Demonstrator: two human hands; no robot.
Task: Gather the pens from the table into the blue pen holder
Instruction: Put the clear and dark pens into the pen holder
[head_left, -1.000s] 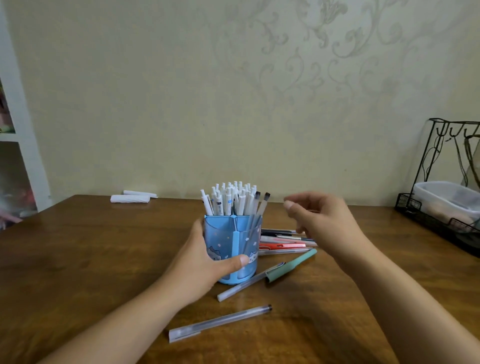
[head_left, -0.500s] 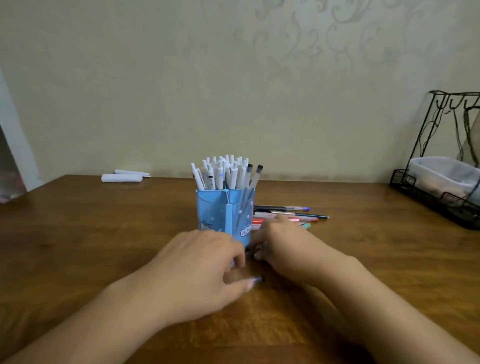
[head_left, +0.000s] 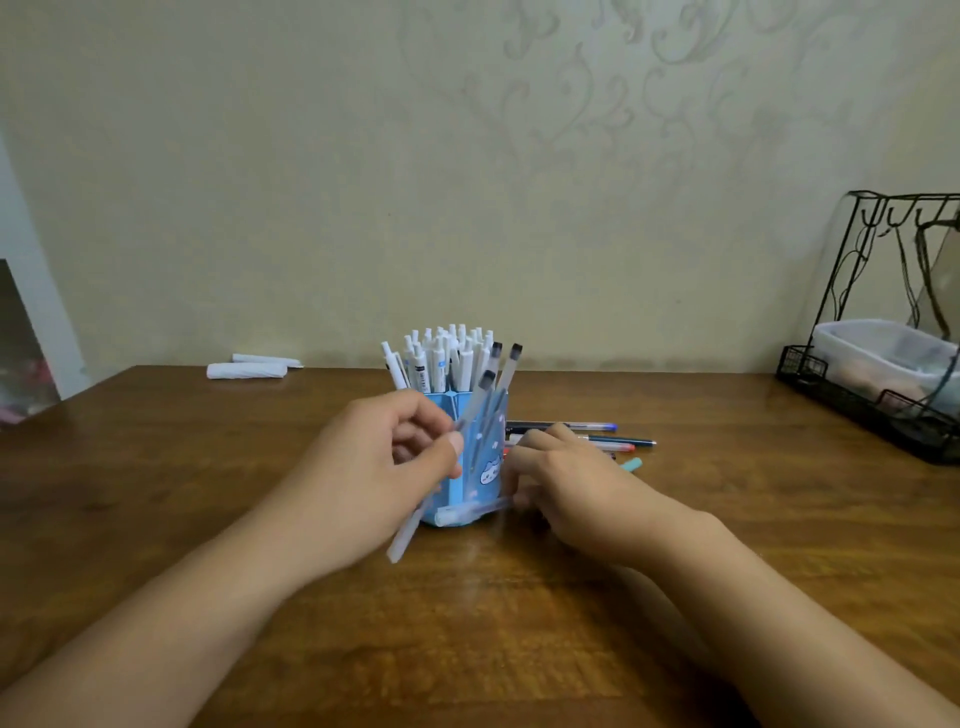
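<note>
The blue pen holder (head_left: 485, 467) stands mid-table, packed with several white pens (head_left: 441, 358). My left hand (head_left: 379, 478) pinches a clear frosted pen (head_left: 470, 415) tilted upright in front of the holder, dark cap up. My right hand (head_left: 566, 483) rests on the table right of the holder, fingers on a second clear pen (head_left: 470, 512) lying at the holder's base. Several loose pens (head_left: 597, 434) lie behind my right hand, with a teal pen tip (head_left: 632, 464) showing.
Two white rolled items (head_left: 247, 369) lie at the back left of the wooden table (head_left: 156, 467). A black wire rack (head_left: 883, 364) with a plastic tub stands at the far right. A wall runs behind the table.
My left hand left the holder, picked a clear pen off the table and raised it upright. My right hand came down to the second clear pen by the holder.
</note>
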